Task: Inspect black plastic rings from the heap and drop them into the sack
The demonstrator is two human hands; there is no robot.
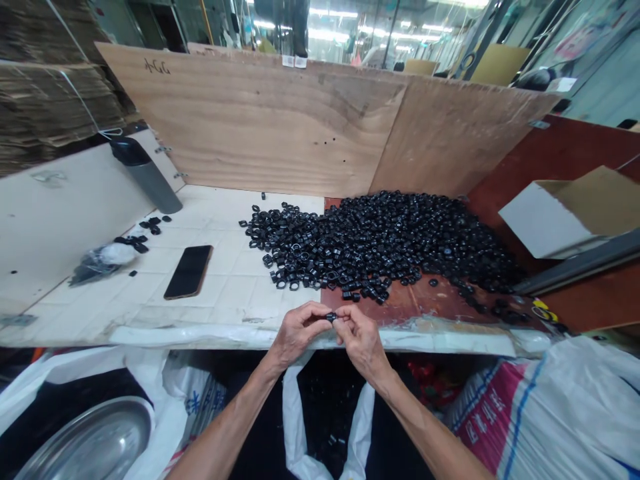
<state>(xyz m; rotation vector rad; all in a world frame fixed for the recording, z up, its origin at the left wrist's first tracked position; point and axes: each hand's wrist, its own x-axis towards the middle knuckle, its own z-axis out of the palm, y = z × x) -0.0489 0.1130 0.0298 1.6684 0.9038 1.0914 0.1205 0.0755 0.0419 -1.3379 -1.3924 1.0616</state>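
Both of my hands meet just above the front edge of the table. My left hand pinches a small black ring-like part between thumb and forefinger. The fingertips of my right hand close on the same part from the other side. Beyond my hands spreads a large heap of similar black parts, a few of them loose at its near rim. Below my hands a white bag hangs open, with dark parts lying inside.
A phone lies left on the table, near a dark bottle and a clear plastic bag. Plywood walls the back. At right are a cardboard box and a large sack; a metal bowl sits lower left.
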